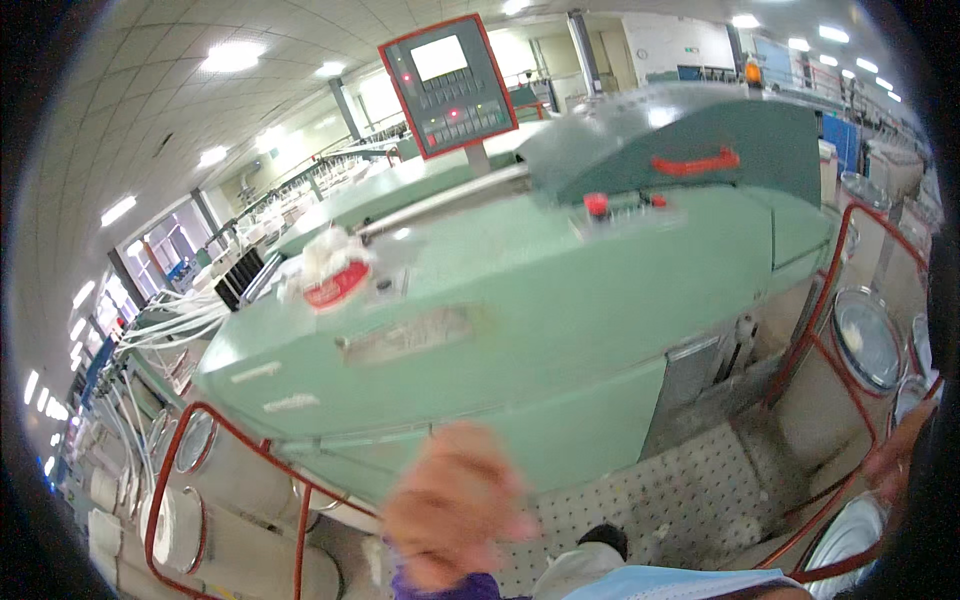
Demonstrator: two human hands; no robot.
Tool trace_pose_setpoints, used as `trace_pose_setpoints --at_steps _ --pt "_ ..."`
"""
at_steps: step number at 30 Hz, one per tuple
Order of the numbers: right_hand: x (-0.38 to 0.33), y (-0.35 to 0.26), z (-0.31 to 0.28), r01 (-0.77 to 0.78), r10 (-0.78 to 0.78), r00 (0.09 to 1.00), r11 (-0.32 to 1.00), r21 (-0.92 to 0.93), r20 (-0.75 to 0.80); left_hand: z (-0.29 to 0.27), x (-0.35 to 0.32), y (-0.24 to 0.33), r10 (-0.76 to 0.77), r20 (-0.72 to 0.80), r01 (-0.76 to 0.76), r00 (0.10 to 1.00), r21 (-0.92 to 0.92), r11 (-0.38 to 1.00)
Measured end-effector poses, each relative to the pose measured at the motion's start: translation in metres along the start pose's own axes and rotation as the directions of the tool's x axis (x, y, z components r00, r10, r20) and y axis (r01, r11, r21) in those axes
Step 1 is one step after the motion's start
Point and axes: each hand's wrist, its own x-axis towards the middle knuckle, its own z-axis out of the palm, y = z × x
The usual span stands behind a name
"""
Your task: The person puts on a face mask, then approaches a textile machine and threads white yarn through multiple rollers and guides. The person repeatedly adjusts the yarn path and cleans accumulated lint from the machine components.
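Note:
My left hand point(455, 500), with a purple cuff at the wrist, is raised in front of a large pale green machine point(520, 300). Motion smears its fingers, and nothing can be made out in them. At the right rim my right hand point(893, 455) is partly cut off and dim. It is close to a red tubular rail point(840, 365); whether it grips the rail I cannot tell. A control panel point(450, 88) with a lit screen and a red frame stands above the machine. A red push button point(596, 205) sits on the machine's right part, below a red handle point(697, 161).
Another red rail point(190, 412) bends round at the left. Tall round cans point(245, 545) stand beyond it, with more cans point(868, 340) at the right. White fibre slivers point(175, 318) run into the machine. Underfoot is a dotted metal platform point(690, 490). White fluff point(330, 255) lies on the machine.

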Motion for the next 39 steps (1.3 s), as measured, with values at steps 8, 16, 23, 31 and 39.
trace_pose_setpoints --at_steps 8,16,23,31,39 --pt "0.139 -0.031 -0.027 0.119 -0.098 0.942 0.992 -0.047 0.321 0.029 0.144 -0.088 0.117 0.385 0.247 0.916 -0.767 0.591" --pt "0.179 0.001 -0.023 0.186 -0.227 0.967 0.939 0.288 0.115 0.047 0.187 -0.11 0.187 0.206 0.077 0.961 -0.843 0.533" --pt "0.214 0.036 -0.011 0.61 -0.6 0.792 0.766 0.202 -0.115 0.048 0.181 -0.128 0.18 0.192 0.039 0.965 -0.781 0.624" --pt "0.189 0.109 -0.031 0.531 -0.724 0.689 0.522 0.668 0.017 0.089 0.178 -0.145 0.099 0.165 0.05 0.981 -0.716 0.696" --pt "0.147 0.205 -0.119 0.466 -0.584 0.748 0.8 0.378 0.315 0.189 0.17 -0.186 0.014 0.205 0.146 0.979 -0.741 0.655"
